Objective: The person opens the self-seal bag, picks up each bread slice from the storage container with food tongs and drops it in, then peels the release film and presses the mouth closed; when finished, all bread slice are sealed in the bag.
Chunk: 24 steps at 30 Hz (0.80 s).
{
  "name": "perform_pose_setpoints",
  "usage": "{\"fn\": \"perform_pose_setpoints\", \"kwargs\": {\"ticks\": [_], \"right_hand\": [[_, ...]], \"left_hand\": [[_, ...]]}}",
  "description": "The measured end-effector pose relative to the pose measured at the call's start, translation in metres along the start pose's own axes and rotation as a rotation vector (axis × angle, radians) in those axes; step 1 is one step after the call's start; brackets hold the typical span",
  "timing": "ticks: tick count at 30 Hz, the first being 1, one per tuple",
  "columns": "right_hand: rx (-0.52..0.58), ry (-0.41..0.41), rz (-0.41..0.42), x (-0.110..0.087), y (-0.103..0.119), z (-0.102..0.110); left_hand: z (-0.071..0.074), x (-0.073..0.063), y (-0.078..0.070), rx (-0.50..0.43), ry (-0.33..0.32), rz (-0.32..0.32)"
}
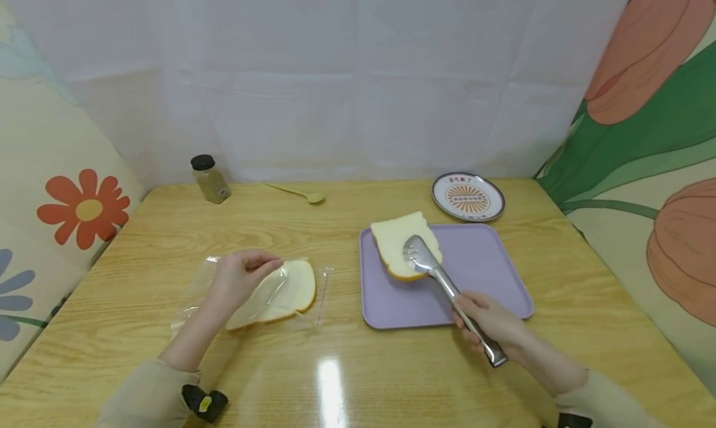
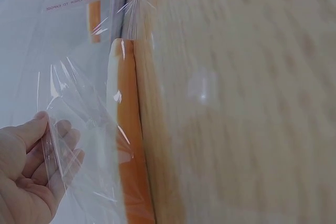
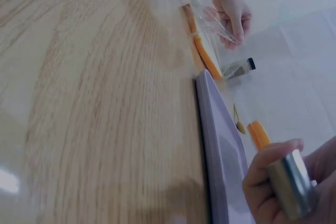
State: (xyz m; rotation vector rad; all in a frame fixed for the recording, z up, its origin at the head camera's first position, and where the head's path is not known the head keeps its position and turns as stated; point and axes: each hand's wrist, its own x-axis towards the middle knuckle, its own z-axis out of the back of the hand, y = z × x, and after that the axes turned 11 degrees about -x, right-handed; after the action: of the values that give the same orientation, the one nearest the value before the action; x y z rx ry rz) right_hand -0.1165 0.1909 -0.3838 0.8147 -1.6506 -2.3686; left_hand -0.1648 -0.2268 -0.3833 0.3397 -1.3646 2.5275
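My left hand pinches the clear film of a plastic bag between thumb and fingers, lifting it slightly. Inside that bag, bread with an orange-brown crust lies on the table at the left. My right hand grips metal tongs by the handle. The tongs' head lies over a slice of bread at the upper left part of a purple tray. Whether the tongs' lower arm is beneath the slice cannot be seen. In the right wrist view, the fingers wrap round the tongs' end.
Behind the bag stands a jar with a black lid, and right of it lies a yellow spoon. A printed plate sits behind the tray. White cloth hangs along the table's back edge.
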Motion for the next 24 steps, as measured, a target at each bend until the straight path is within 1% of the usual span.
{"fn": "perform_pose_setpoints", "kwargs": {"ticks": [4, 7, 10, 12, 15, 16, 20, 24], "right_hand": [[0.015, 0.018, -0.006, -0.006, 0.001, 0.012], [0.026, 0.004, -0.037, -0.009, 0.001, 0.022], [-0.025, -0.027, -0.039, -0.011, 0.002, 0.03], [-0.091, -0.046, -0.031, -0.01, 0.003, 0.035], [-0.153, -0.052, -0.027, -0.009, 0.003, 0.041], [-0.172, -0.049, -0.025, -0.009, 0.003, 0.043], [-0.179, -0.026, -0.04, -0.006, 0.006, 0.046], [-0.18, 0.025, -0.044, -0.003, 0.011, 0.042]], "left_hand": [[0.0, 0.0, -0.001, -0.001, 0.0, -0.008], [0.0, 0.0, -0.001, -0.003, 0.006, -0.002], [0.0, -0.001, -0.001, -0.006, 0.01, 0.007], [0.001, -0.002, 0.0, -0.006, 0.016, 0.014], [0.001, -0.002, -0.001, -0.011, 0.026, 0.015], [0.002, -0.002, -0.001, -0.011, 0.027, 0.017], [0.002, -0.002, -0.001, -0.011, 0.025, 0.013], [0.003, -0.001, -0.003, -0.013, 0.025, 0.008]]}}
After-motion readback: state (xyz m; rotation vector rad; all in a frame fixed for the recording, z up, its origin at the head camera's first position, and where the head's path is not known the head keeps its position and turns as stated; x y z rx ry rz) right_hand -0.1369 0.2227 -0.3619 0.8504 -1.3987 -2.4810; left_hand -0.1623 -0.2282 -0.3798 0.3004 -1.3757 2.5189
